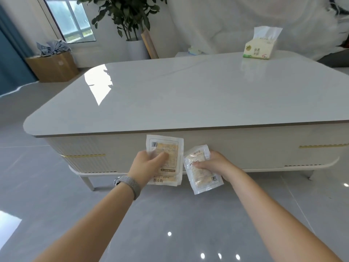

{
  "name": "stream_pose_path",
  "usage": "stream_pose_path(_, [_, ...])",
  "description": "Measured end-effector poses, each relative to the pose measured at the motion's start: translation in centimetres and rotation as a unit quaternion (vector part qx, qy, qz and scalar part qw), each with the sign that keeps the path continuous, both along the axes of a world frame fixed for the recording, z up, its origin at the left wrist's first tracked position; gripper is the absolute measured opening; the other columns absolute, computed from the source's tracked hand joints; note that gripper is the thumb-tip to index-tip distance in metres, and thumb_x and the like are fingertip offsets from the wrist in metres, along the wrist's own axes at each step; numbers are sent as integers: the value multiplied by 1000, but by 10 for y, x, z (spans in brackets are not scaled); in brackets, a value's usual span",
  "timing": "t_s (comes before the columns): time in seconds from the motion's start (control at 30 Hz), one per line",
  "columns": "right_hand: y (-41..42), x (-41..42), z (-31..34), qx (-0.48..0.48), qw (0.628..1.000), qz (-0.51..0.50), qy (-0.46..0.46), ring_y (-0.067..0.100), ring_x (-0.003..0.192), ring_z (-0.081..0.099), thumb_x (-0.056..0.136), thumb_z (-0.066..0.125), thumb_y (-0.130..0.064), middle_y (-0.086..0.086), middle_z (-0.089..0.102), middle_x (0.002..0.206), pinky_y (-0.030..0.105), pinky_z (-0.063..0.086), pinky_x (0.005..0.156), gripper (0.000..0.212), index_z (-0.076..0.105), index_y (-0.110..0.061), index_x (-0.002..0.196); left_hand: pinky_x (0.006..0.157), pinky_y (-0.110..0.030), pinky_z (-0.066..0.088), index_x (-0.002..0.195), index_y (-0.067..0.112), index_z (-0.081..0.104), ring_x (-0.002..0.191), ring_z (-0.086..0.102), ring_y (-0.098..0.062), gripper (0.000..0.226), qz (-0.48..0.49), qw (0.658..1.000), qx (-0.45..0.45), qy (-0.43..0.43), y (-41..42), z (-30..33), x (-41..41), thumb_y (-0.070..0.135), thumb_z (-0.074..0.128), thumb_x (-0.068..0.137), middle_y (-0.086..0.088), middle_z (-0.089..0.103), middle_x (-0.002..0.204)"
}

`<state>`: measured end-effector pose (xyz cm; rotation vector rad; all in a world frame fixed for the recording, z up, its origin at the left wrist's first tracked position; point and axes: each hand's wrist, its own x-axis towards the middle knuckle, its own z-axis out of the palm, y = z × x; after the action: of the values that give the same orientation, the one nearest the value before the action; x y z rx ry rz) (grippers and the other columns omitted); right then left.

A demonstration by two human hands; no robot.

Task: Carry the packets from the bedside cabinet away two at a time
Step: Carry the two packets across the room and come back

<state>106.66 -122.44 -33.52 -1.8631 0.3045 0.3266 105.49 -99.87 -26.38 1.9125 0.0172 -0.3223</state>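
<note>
Low in the middle of the frame, the left hand [146,164] grips one packet [166,148] and the right hand [214,163] pinches another packet [199,174], both held before the white table [170,95], so this pair seems mid-carry and not yet set down.

In front of me stands a low white table [188,95] with rounded corners, a glossy top and ribbed sides with a thin gold trim. A pack of tissues [259,47] sits upright near its far right edge, one sheet sticking out of the top. Beyond the table a leafy green plant [128,14] grows from a white ribbed pot [137,50], with a wooden board [150,45] leaning just beside it. To the far left a cardboard box [53,66] holds crumpled grey cloth [52,47], below a window [70,17]. The floor [170,214] is glossy grey tile.
</note>
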Motion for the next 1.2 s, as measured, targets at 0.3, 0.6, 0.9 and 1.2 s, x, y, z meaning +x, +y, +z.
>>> stream_pose_path(0.3, [-7,-40,16,-56,994,68,59,15,91,71,77,78,-26,0,74,99,35,57,87,27,70,-17,101,85,-32,54,105,12,71,94,73,-16,19,18,993,-119,3,9,46,-35,22,58,96,-1,76,99])
stream_pose_path(0.6, [6,-79,24,-137,980,109,90,13,93,68,74,80,-27,-6,71,101,33,57,86,36,65,-23,107,69,-18,57,99,21,69,87,73,-8,13,-17,998,-34,-54,43,51,-51,20,57,95,10,76,95])
stream_pose_path(0.9, [31,-113,54,-307,937,158,-51,15,100,63,77,73,-32,-10,67,110,30,54,83,40,63,-28,115,83,-33,59,105,22,68,88,73,-9,17,-96,991,66,-69,42,53,-56,25,52,98,8,76,95])
stream_pose_path(1.2, [-25,-105,105,93,931,-247,-252,16,90,72,80,79,-19,-1,75,96,44,58,85,23,69,-20,101,79,-36,60,106,14,68,83,74,-15,21,-110,991,64,-49,41,51,-50,26,52,98,2,77,92])
